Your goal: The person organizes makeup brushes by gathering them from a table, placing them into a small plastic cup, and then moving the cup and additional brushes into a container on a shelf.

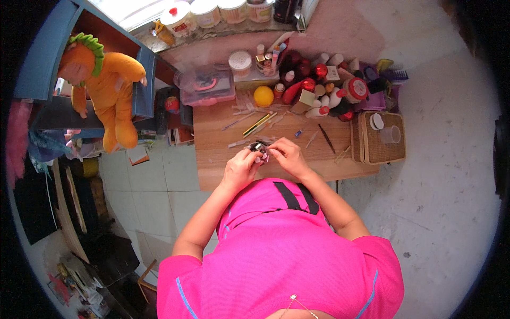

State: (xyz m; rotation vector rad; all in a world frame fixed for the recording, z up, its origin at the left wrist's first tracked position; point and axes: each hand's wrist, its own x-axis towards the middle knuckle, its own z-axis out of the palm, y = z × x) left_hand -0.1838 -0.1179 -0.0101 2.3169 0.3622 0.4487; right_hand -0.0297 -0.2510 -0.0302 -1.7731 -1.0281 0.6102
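Near the table's front edge, my left hand (241, 166) grips a small clear container (261, 155) with dark and shiny bits in it; its exact kind is too small to tell. My right hand (290, 157) pinches at the container's right side, thumb and forefinger together. Whether those fingers hold the rim or a tiny piece cannot be made out. Just beyond both hands, pencils (259, 124) and several thin whitish strips (239, 143) lie on the wooden tabletop (223, 167). A small blue item (299, 133) and a dark slender stick (326, 138) are to the right.
A yellow ball (263, 96), a clear plastic case (209, 85) and crowded bottles (318, 111) line the table's back. Woven boxes (384, 149) stand at the right end, a clear cup (391, 134) on top. An orange plush doll (111, 91) hangs by the blue shelf (42, 52) at left.
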